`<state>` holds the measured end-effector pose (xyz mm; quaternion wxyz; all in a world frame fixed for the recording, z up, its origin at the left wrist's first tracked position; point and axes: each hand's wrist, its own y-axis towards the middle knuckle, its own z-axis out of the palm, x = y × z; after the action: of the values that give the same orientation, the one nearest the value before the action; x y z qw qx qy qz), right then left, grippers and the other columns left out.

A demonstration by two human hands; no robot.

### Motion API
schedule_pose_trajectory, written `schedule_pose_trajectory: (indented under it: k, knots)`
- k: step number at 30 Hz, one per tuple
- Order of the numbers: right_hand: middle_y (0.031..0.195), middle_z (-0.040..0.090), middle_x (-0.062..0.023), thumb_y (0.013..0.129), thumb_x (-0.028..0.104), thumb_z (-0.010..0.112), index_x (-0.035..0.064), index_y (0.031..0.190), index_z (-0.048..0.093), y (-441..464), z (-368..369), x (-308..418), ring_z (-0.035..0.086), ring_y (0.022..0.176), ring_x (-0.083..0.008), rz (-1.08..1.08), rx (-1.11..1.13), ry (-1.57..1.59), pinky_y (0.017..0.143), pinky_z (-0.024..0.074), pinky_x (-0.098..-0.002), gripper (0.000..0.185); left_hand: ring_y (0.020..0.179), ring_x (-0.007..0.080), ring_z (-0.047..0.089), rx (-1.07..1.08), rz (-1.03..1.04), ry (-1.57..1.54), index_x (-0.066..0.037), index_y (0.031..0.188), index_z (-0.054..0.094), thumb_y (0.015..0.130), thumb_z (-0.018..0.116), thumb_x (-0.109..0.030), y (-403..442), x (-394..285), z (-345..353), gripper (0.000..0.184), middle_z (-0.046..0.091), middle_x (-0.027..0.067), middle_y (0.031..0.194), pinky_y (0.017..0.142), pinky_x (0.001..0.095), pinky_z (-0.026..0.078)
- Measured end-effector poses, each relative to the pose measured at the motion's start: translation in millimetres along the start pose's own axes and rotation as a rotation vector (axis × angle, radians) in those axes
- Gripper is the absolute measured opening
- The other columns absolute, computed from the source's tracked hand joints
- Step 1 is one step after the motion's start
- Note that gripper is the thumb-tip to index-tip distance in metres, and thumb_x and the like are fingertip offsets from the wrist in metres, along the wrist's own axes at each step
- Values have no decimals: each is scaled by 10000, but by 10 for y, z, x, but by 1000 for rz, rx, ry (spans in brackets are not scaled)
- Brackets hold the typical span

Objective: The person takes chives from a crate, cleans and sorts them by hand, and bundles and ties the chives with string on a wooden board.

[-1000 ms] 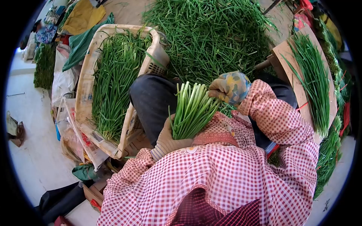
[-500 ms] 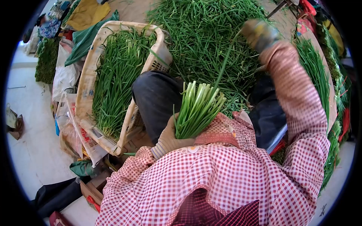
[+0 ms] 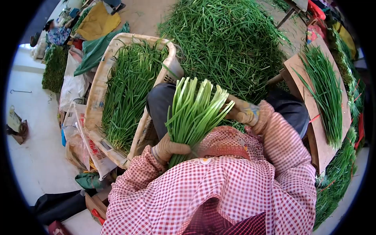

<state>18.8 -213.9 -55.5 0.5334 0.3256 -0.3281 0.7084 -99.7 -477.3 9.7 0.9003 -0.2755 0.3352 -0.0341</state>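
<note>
A bunch of green stalks [image 3: 196, 113] with pale cut ends pointing up and away from me is above my lap. My left hand [image 3: 171, 149], in a beige glove, is wrapped round its lower leafy part. My right hand [image 3: 241, 111], in a glove with a blue and yellow pattern at the wrist, is at the bunch's right side near the pale ends. Its fingertips are partly hidden behind the stalks, so what they grip cannot be made out.
A cream plastic crate [image 3: 91, 102] of green stalks stands at left. A large heap of loose greens [image 3: 231, 43] lies ahead on the floor. At right, a board [image 3: 296, 74] bears another bunch [image 3: 325, 94]. A person [image 3: 58, 34] is at the far upper left.
My right hand has come back from over the heap to the bunch's right side. The bunch looks more fanned out and sits slightly to the left, with my left hand lower on it.
</note>
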Motion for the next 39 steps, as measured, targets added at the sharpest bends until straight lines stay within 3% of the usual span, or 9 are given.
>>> schedule_pose_trajectory:
  k: [6,12,16,19,23,27,31,35,39]
  knots:
    - [1455,336,-154,753,533,720,209,1503,45,266,703,258,400,1300,-316,-587,-225,240,1023,412,-460,1060,1276,182,393,191,276,292,-55,1428,319,737,714,-23,224,82,232,797,429,58,1402,1062,355,318]
    - [1386,423,-175,639,221,869,203,1477,226,81,645,366,523,1185,-336,-431,-228,324,906,528,-441,1057,1251,193,433,233,151,411,-60,1409,245,814,645,-22,330,284,410,718,449,81,1372,1064,370,345]
    - [966,639,-94,700,133,823,119,1222,547,-87,430,262,637,953,-279,-467,-108,172,850,549,-403,591,1243,171,429,327,223,644,-46,1420,194,809,647,-10,404,261,503,762,468,92,1346,1051,341,334]
    - [808,585,-51,742,129,795,92,920,619,-119,525,210,599,817,-224,-603,-170,233,922,500,-467,253,1236,141,429,393,-38,206,-37,1399,230,814,681,-63,494,272,577,739,477,80,1342,1056,334,327]
    - [1090,623,-144,724,86,804,98,910,572,-325,536,200,480,1241,-318,-652,-121,283,1029,423,-485,298,1213,126,452,325,-129,222,-36,1367,296,807,723,-122,486,181,676,709,506,69,1320,1060,328,329]
    - [872,616,-96,756,137,783,115,989,492,-387,495,316,634,808,-262,-815,-212,184,850,521,-504,374,1168,124,481,583,-74,376,-38,1384,295,731,749,-57,800,225,450,796,525,51,1302,1007,322,398]
    - [719,515,13,899,332,629,136,947,510,-440,437,1182,550,674,-145,-1018,-506,-60,725,529,-410,234,1194,282,506,285,351,1246,-8,1411,263,588,849,-419,697,-911,1142,1091,507,198,1298,1033,384,397]
    - [715,497,19,957,312,535,117,871,535,-879,75,1886,503,698,-109,-1118,-544,-17,702,478,-330,212,1188,347,497,-351,1380,1740,-28,1304,453,659,755,-291,214,-1391,1281,760,502,199,1278,1029,412,390]
    - [755,562,-28,937,276,558,80,898,537,-440,-1206,1380,538,721,-165,-361,-1245,-1414,731,481,-314,201,1029,294,602,-219,1580,1767,-59,1173,561,719,669,-225,210,-1029,1237,495,609,166,1109,854,404,493]
